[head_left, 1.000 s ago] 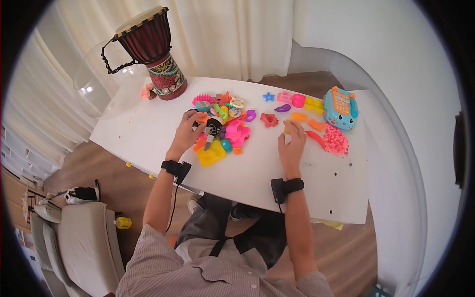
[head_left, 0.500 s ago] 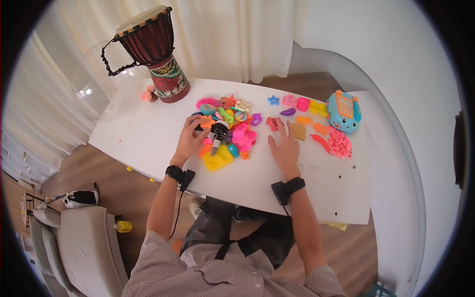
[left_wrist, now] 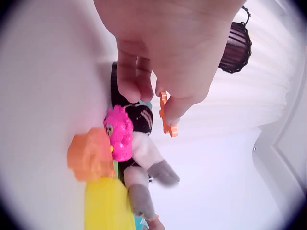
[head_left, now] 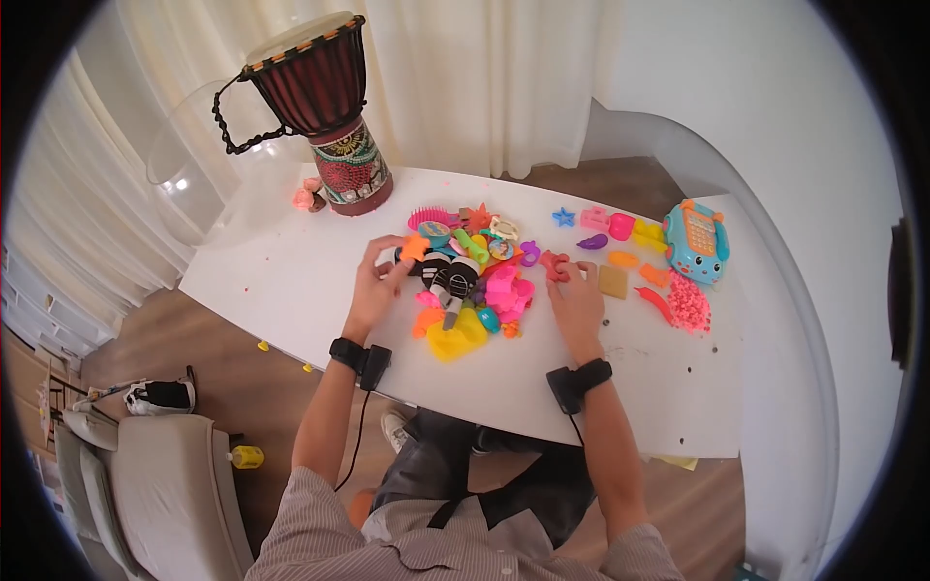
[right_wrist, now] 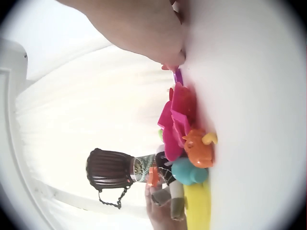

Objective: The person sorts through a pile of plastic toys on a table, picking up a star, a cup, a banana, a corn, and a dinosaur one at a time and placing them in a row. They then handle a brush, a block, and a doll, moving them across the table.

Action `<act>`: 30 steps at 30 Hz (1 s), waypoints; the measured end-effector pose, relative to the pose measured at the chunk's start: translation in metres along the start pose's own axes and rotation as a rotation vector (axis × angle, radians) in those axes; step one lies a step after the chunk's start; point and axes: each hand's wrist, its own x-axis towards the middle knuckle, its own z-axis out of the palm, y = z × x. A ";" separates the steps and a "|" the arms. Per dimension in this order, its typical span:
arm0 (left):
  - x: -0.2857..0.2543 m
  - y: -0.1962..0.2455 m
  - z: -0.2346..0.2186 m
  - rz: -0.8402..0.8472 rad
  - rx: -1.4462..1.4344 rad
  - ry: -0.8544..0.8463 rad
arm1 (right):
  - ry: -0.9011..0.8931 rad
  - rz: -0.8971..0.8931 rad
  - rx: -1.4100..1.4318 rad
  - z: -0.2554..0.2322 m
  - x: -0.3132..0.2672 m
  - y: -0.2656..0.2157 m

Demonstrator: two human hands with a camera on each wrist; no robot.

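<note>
My left hand (head_left: 378,290) is at the left side of a heaped pile of toys, pinching a thin orange star-like shape (head_left: 415,247) between thumb and finger. In the left wrist view, that orange shape (left_wrist: 166,117) stands on edge at the fingertips. Black, white and grey sock-like fabric pieces (head_left: 451,277) lie on the pile beside this hand. My right hand (head_left: 579,315) pinches a red flower-shaped toy (head_left: 555,265) right of the pile. Mostly hidden by the fingers in the right wrist view, the red toy (right_wrist: 169,67) shows only an edge.
A tan square block (head_left: 612,281) lies right of my right hand. Farther right are a purple eggplant (head_left: 593,242), a red chili (head_left: 655,303), pink beads (head_left: 690,308) and a blue toy phone (head_left: 697,242). A tall drum (head_left: 349,160) stands at the back left.
My right hand has let go of the tan block, which now lies on the table, and moved left to pinch the red toy. The left hand keeps the orange shape. The head view has shifted.
</note>
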 end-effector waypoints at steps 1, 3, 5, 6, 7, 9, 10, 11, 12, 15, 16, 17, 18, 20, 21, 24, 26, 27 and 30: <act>0.009 0.007 -0.014 -0.008 -0.008 0.052 | 0.004 0.030 0.070 0.000 -0.001 0.001; 0.022 0.000 -0.031 -0.016 0.019 0.143 | -0.034 0.088 0.168 -0.015 0.000 -0.012; 0.038 -0.014 -0.046 -0.016 0.076 0.276 | -0.067 0.142 0.261 -0.019 0.001 -0.017; 0.044 -0.023 -0.053 -0.014 0.067 0.279 | -0.052 0.111 0.316 -0.019 0.002 -0.016; 0.048 -0.029 -0.058 -0.035 0.093 0.298 | -0.038 0.077 0.369 -0.019 0.003 -0.019; 0.056 -0.041 -0.066 -0.054 0.105 0.326 | -0.068 0.047 0.343 -0.022 0.006 -0.026; 0.059 -0.044 -0.067 -0.063 0.141 0.320 | -0.097 0.029 0.322 -0.024 0.009 -0.032; 0.062 -0.048 -0.069 -0.074 0.176 0.315 | -0.100 0.014 0.310 -0.025 0.012 -0.037; 0.063 -0.053 -0.070 -0.076 0.160 0.324 | -0.113 -0.057 0.327 -0.025 0.015 -0.043; 0.058 -0.054 -0.067 -0.035 0.324 0.297 | -0.206 -0.106 0.418 -0.023 0.026 -0.069; 0.060 -0.059 -0.066 0.030 0.386 0.287 | -0.270 -0.073 0.507 -0.020 0.030 -0.077; 0.061 -0.062 -0.067 0.097 0.451 0.276 | -0.280 -0.082 0.498 -0.013 0.034 -0.082; 0.062 -0.066 -0.069 0.091 0.442 0.286 | -0.323 -0.127 0.481 -0.006 0.038 -0.084; 0.060 -0.058 -0.069 0.014 0.384 0.230 | -0.371 -0.179 0.458 0.003 0.046 -0.100; 0.061 -0.059 -0.070 0.012 0.378 0.235 | -0.363 -0.266 0.356 0.007 0.049 -0.109; 0.062 -0.064 -0.074 0.100 0.403 0.241 | -0.459 -0.299 0.299 0.013 0.054 -0.138; 0.062 -0.062 -0.075 0.146 0.416 0.267 | -0.560 -0.247 0.347 0.022 0.052 -0.152; 0.063 -0.061 -0.074 0.147 0.417 0.270 | -0.580 -0.220 0.402 0.028 0.050 -0.158; 0.065 -0.061 -0.074 0.157 0.337 0.278 | -0.543 -0.273 0.396 0.045 0.047 -0.166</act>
